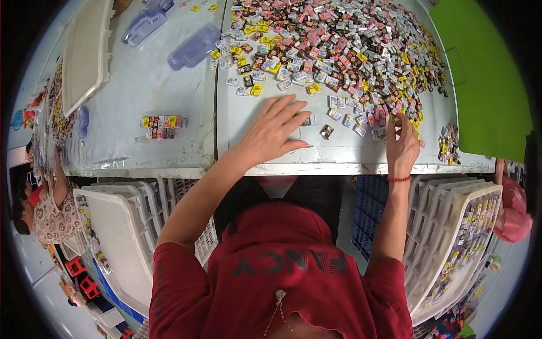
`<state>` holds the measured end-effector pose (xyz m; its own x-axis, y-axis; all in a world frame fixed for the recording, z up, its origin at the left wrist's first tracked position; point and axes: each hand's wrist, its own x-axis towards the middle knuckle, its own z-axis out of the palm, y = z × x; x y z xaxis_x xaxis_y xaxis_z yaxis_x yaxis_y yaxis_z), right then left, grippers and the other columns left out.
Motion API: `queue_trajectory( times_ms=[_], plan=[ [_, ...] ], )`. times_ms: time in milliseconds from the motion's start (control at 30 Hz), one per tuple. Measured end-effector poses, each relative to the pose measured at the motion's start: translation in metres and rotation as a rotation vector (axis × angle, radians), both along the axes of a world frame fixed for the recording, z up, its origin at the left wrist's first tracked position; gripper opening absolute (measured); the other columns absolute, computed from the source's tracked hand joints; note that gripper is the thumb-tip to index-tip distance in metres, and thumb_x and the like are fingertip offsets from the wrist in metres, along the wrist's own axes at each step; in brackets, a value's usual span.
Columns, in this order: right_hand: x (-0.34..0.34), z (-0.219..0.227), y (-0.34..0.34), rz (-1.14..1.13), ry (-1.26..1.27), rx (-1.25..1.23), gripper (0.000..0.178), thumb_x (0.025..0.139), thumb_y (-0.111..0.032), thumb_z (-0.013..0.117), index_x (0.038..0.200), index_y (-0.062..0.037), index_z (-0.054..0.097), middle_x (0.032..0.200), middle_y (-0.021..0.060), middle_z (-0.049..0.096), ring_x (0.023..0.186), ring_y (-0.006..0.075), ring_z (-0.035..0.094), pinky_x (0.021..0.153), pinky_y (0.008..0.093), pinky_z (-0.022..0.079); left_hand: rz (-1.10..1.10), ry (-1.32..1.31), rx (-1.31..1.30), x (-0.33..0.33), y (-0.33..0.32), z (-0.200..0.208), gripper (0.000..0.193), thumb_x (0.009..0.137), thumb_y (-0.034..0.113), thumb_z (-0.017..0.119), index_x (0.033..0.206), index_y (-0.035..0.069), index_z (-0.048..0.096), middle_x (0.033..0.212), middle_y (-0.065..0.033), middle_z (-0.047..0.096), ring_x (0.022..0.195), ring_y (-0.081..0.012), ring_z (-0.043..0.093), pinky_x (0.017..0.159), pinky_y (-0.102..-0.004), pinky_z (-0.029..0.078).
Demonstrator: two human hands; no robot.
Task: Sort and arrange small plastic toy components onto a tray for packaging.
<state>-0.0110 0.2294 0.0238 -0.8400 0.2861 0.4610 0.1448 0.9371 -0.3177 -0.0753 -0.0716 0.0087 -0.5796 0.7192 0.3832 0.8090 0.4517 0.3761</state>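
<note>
My left hand [273, 129] lies palm down over the pale table, its fingers stretched out. A small dark block [307, 120] shows by its fingertips, next to a flat, clear rectangular piece [308, 133] whose kind I cannot make out. My right hand [402, 144] is at the near edge of a big heap of small printed blocks [339, 51] in pink, brown, white and yellow. Its thumb and fingers are bent together among the blocks; what they grip is hidden. One loose black block [327, 131] lies between my hands.
Stacked blocks [162, 126] stand on the left. Translucent blue trays [195, 47] and a white tray [84, 56] lie farther left. A green panel [485, 73] borders the right. White crates [121, 226] and loaded trays [457, 248] flank me. Other people [53, 209] work at both sides.
</note>
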Motion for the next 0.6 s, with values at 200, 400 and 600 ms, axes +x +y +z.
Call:
queue_trajectory(
  times_ms=[200,400,600],
  plan=[
    [0.0,0.008,-0.103,0.33,-0.032,-0.34,0.019,0.08,-0.008,0.07,0.098,-0.0038,0.066,0.084,0.0119,0.067,0.071,0.0267,0.065,0.063,0.0338,0.052,-0.007,0.008,-0.132,-0.001,0.006,-0.011,0.064,0.076,0.04,0.072,0.124,0.001,0.053,0.134,-0.0114,0.048,0.127,-0.0331,0.04,0.104,-0.0429,0.032],
    [-0.013,0.001,-0.127,0.29,-0.102,-0.075,0.013,0.077,-0.006,0.068,0.089,-0.0026,0.063,0.08,0.0149,0.063,0.076,0.0331,0.062,0.068,0.0405,0.05,-0.001,-0.006,-0.164,0.0,0.008,-0.009,0.066,0.075,0.038,0.072,0.125,0.0,0.053,0.137,-0.0112,0.046,0.128,-0.0318,0.04,0.105,-0.0423,0.032],
    [-0.018,-0.005,-0.13,0.243,-0.126,-0.037,0.009,0.077,-0.005,0.065,0.085,-0.0031,0.062,0.08,0.0142,0.061,0.077,0.0334,0.06,0.069,0.0415,0.049,-0.003,-0.025,-0.159,-0.001,0.008,-0.008,0.066,0.074,0.036,0.072,0.125,-0.001,0.053,0.137,-0.0108,0.047,0.129,-0.031,0.039,0.106,-0.0418,0.032]
  ],
)
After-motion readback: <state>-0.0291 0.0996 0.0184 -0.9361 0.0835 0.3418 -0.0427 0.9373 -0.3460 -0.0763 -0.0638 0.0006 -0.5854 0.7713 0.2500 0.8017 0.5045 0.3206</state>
